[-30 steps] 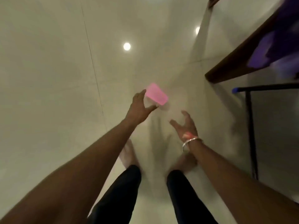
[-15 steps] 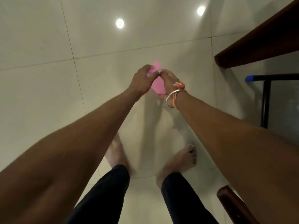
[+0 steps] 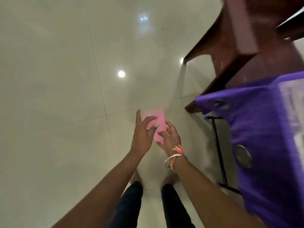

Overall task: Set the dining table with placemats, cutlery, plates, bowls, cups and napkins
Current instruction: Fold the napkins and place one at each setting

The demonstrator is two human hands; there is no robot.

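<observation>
A pink translucent plastic cup is held in the air above the pale tiled floor, in front of my body. My left hand grips its left side, fingers curled over the cup's front. My right hand, with a bangle and orange thread at the wrist, holds the cup's lower right side from underneath. The picture is blurred by motion.
A table under a purple cloth with round metal eyelets fills the right side. A dark wooden chair stands beyond it. A black metal frame with blue end caps runs beneath the table. My legs and bare feet are below.
The left hand held the cup alone a second ago; the right hand has joined it. The view has swung so the purple-covered table fills the right side.
</observation>
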